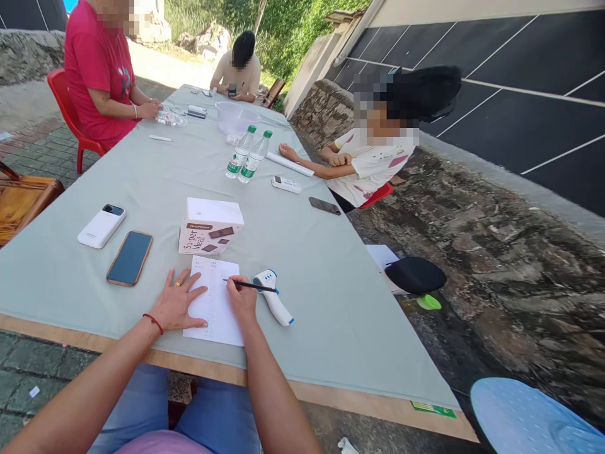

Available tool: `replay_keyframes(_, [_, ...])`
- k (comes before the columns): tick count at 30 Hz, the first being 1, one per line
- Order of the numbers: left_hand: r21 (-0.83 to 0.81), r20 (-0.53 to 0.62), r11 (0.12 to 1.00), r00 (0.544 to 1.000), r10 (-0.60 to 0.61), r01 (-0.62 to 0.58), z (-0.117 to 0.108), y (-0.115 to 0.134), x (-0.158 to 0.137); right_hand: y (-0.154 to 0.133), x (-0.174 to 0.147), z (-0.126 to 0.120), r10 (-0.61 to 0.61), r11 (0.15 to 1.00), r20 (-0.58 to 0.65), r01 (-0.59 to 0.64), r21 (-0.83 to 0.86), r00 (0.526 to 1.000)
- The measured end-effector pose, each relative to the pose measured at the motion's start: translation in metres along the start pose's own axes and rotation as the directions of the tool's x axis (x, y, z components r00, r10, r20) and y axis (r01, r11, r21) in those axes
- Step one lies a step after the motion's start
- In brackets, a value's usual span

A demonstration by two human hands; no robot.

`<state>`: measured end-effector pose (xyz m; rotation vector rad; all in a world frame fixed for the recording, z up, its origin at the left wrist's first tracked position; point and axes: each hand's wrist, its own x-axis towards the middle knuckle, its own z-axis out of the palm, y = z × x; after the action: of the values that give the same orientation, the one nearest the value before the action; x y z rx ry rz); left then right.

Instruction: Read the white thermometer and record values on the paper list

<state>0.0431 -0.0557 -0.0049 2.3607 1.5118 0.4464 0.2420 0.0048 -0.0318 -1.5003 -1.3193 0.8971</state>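
One white sheet (216, 309), bearing small columns of writing, lies on the table (340, 315), the left hand (176, 304) spread across its left edge. The right hand (242, 301) pinches one black pen (258, 287); beyond stand one box (212, 230) and two green-capped bottles (252, 161).

Straight ahead of the paper (216, 310), the white box (211, 226) stands upright, blocking the direct way up the table! To the right hand (242, 302)'s outer side, the thermometer gun (278, 307) crowds in, with the pencil (253, 286) reaching over it; beyond, bare cloth (345, 302) opens wide to the table's edge. Left hand (176, 304) now: the phone (130, 258) lies flat, low enough to pass over. Farther up, two bottles (254, 161) stand tall, open cloth between them and the box.
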Motion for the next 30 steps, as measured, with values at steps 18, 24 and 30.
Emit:
replay_keyframes(18, [0.105,0.05,0.994,0.999,-0.014,0.009,-0.008,0.006,0.0,0.003,0.001,0.001,0.037,0.998,0.028,-0.036,-0.043,0.999])
replay_keyframes(24, [0.118,0.068,0.993,0.997,-0.019,0.011,-0.009,0.007,0.0,0.003,0.0,0.001,0.042,0.998,0.03,-0.04,-0.046,0.999])
replay_keyframes(30, [0.117,0.067,0.993,0.998,-0.021,0.013,-0.011,0.008,0.0,0.002,0.0,0.001,0.038,0.999,0.022,-0.038,-0.035,0.999])
